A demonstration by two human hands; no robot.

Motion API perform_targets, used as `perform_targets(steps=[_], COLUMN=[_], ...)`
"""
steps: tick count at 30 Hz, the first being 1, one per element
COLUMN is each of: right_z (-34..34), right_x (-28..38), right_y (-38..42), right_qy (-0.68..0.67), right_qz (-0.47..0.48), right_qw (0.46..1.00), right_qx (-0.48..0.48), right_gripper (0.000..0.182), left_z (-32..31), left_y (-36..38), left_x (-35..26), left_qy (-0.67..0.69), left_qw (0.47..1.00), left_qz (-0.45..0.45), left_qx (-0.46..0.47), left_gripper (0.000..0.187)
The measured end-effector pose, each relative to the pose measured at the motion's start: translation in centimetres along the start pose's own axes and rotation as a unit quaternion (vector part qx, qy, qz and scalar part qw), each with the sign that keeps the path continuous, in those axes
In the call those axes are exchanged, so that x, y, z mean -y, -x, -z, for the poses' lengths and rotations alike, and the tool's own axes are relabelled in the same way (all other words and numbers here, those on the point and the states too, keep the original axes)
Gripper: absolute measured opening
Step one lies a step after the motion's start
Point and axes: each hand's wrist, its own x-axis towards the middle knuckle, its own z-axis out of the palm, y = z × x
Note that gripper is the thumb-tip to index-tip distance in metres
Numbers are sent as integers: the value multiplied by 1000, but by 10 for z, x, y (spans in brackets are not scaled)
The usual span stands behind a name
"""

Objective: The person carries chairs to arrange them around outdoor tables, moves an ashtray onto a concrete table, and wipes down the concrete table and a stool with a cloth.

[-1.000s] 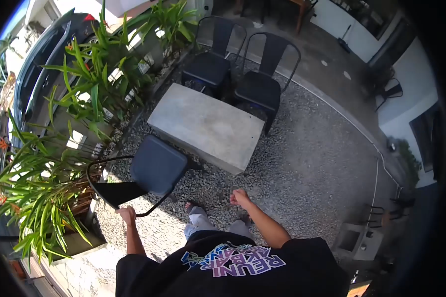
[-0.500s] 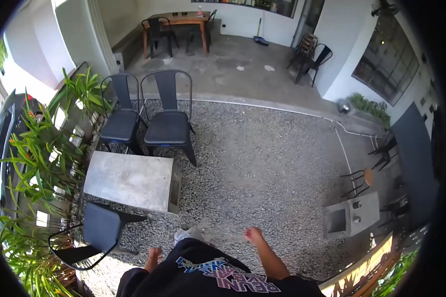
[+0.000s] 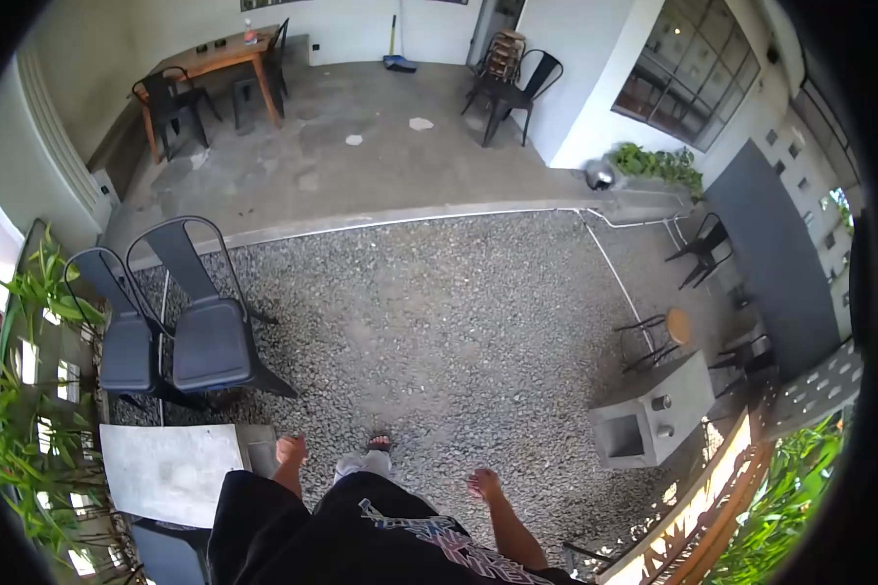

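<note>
My left hand (image 3: 291, 450) hangs low beside the right end of the pale concrete table (image 3: 171, 473), its fingers loosely curled and too small to read clearly. On the other side of my body, my right hand (image 3: 484, 484) hangs over the grey gravel (image 3: 410, 331) with its fingers partly bent; no object shows in it. Between the hands, one sandaled foot (image 3: 379, 445) shows beyond the light trousers. Two dark metal chairs (image 3: 210, 341) stand side by side behind the concrete table.
A concrete block table (image 3: 654, 409) and a wooden-topped stool (image 3: 676, 327) stand at right. Beyond the raised floor edge (image 3: 361, 222) are a wooden table (image 3: 210, 58), more chairs and a broom (image 3: 397, 60). Plants line the left side.
The view has turned to the right, so the chairs and concrete table sit further left. The left hand now hangs past the table's right end, and a foot has come forward into view.
</note>
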Motion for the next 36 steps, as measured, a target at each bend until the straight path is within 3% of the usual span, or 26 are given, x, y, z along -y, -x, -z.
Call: perform_targets(steps=[1,2,3,4,6,7,8,9,11,12,14,15,17,18,20,22,23,24,26,28,30,32,33,34,35,36], right_z=[29,49,71,103,83,81,78,74,62,56,43,40,41,46,78,109,93,106,83,43,40,29,30,28,17,21], right_x=[-17,-17,-25,-57,-16,-2,15,31,71,92,149,185,261,299,372,465,569,629,770,897,967,1010,1027,1053,1060,1058], right_y=[-37,-49,-62,-96,-67,-61,-67,-76,-110,-132,-194,-227,-293,-328,-435,-540,-514,-552,-551,-529,-587,-641,-662,-668,-666,-674], right_qy=[48,0,-49,-137,-13,12,11,10,9,11,13,14,21,23,-65,-177,-204,-266,-75,-5,3,0,-70,-141,13,-18], right_qz=[-35,-61,-87,-143,-167,-192,-206,-218,-229,-229,-213,-199,-163,-142,-97,-86,-45,6,194,208,217,220,183,148,190,166], right_qw=[998,998,995,980,975,965,962,960,961,963,970,975,984,989,986,951,973,924,975,977,976,975,980,976,980,985], right_qx=[-20,-20,-19,-1,-148,-179,-178,-173,-154,-143,-113,-99,-64,-33,115,241,102,276,75,-41,-33,-27,23,71,-55,-45], right_gripper=[25,27,30,18,19,19,18,18,17,17,17,18,19,19,21,23,23,21,24,23,23,23,25,26,28,27], left_z=[-1,-17,13,-27,-39,-45,-57,-74,-103,-111,-118,-148,-148,-113,-90,-78,-74,-76,-92,-95,-116,-146,-160,-170,-181,-180], left_y=[3,-24,21,-11,7,9,3,-6,-33,-46,-80,-143,-219,-197,-243,-253,-260,-270,-292,-271,-298,-353,-383,-414,-450,-475], left_x=[-86,-154,-256,-302,-422,-473,-510,-540,-594,-614,-647,-637,-627,-648,-641,-650,-662,-672,-682,-745,-777,-799,-823,-859,-903,-963], left_qy=[-81,14,184,283,166,140,112,104,110,101,228,128,306,168,62,96,132,168,170,101,17,-110,-179,-242,-295,-374], left_qw=[986,994,969,941,941,933,922,921,873,873,873,858,875,952,967,969,971,970,963,976,983,973,951,914,858,774], left_qz=[-97,-105,-136,-136,-264,-270,-272,-272,-357,-355,-268,-435,-124,-92,74,87,93,98,93,99,31,-106,-200,-310,-418,-510], left_qx=[-111,-7,98,129,131,191,252,257,313,318,337,240,355,239,234,211,178,145,188,164,182,175,151,106,39,21], left_gripper=[51,46,37,27,26,27,28,28,29,29,30,28,33,36,33,30,28,25,24,28,27,26,26,26,25,30])
